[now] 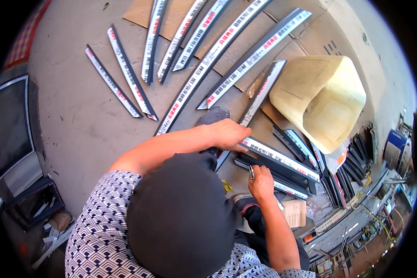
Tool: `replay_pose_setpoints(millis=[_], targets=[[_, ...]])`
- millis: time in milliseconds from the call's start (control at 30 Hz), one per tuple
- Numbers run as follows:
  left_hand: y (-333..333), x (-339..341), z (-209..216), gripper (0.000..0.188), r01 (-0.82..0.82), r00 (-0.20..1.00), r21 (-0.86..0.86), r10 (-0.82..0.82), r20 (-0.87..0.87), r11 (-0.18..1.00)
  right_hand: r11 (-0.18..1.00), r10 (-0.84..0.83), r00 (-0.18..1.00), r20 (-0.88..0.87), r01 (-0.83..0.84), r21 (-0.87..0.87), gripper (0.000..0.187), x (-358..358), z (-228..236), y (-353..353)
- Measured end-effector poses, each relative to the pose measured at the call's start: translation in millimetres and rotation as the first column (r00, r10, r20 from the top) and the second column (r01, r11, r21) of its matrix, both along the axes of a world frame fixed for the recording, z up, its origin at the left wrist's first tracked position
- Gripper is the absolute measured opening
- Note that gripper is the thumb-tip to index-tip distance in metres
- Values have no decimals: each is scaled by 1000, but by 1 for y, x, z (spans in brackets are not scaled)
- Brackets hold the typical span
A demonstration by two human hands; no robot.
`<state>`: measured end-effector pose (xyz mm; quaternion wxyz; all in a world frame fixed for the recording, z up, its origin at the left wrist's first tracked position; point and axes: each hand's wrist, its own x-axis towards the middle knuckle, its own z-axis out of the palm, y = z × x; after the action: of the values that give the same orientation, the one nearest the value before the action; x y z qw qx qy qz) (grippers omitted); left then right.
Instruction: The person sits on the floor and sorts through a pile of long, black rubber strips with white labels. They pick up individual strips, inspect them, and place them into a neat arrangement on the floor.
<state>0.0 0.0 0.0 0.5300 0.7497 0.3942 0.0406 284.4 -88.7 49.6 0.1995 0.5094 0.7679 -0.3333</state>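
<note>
My left hand [227, 134] grips the near end of a black metal profile [282, 160] that carries a white label strip with red and black print. It lies on top of a few similar profiles. My right hand [262, 183] is just below it, closed on a small metal tool [251, 172] whose tip touches the lower profile's end. A grey shoe [213, 115] shows beyond my left hand, and another shoe [238, 199] sits by my right wrist.
Several long labelled profiles [190, 85] fan out over the concrete floor and flat cardboard [171, 18]. A pale yellow bin [319, 97] lies on its side at right. More profiles [352, 171] are stacked at right, near a blue drum [394, 148]. A dark framed panel [9, 125] stands at left.
</note>
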Motion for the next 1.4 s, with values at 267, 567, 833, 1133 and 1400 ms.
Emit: replay_pose_setpoints(millis=[267, 567, 833, 1133, 1400], targets=[[3, 7, 0, 50, -30, 999, 12, 30, 28, 999, 999, -41, 999, -17, 41, 5, 30, 2, 1, 6], [1, 6, -1, 50, -75, 994, 57, 71, 79, 996, 999, -38, 999, 9, 38, 16, 37, 3, -4, 5], [-5, 4, -2, 52, -69, 994, 67, 64, 84, 995, 995, -86, 996, 7, 85, 42, 31, 5, -8, 5], [-9, 3, 1, 52, -24, 998, 25, 22, 60, 999, 991, -124, 992, -21, 125, 42, 32, 5, -12, 1], [-6, 4, 1, 52, -20, 1000, -3, 20, 24, 1000, 990, -139, 990, 2, 139, 27, 29, 7, -14, 8]])
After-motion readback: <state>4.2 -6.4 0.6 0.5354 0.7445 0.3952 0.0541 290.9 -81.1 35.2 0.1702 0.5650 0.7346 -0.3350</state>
